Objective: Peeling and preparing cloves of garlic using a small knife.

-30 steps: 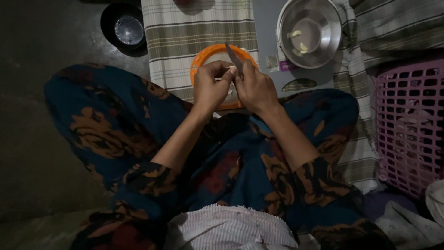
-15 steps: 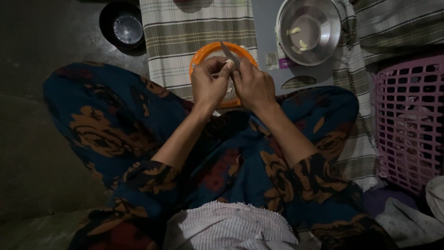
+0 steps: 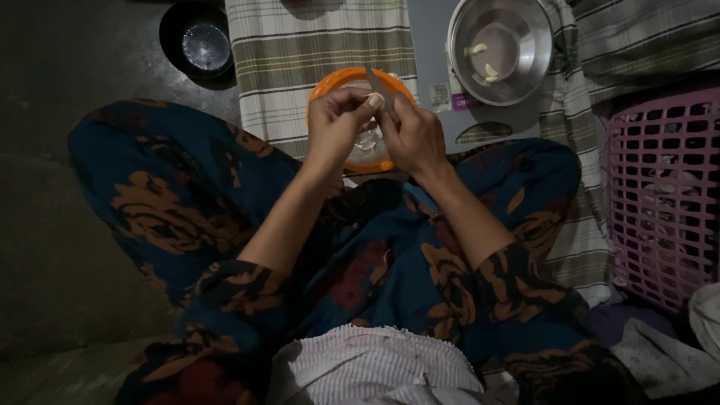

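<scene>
Head view: your left hand (image 3: 336,124) pinches a small pale garlic clove (image 3: 374,100) at its fingertips; your right hand (image 3: 415,135) grips a knife (image 3: 379,86) against it, above the orange bowl (image 3: 324,84). Clove probably light, firm, slippery-skinned: pinch its ends. Steel bowl (image 3: 525,75) beyond the right hand.

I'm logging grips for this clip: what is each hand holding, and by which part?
The left hand pinches a small pale clove at its fingertips. The right hand holds a knife by its hidden handle, blade pointing up, over the orange bowl.
</scene>
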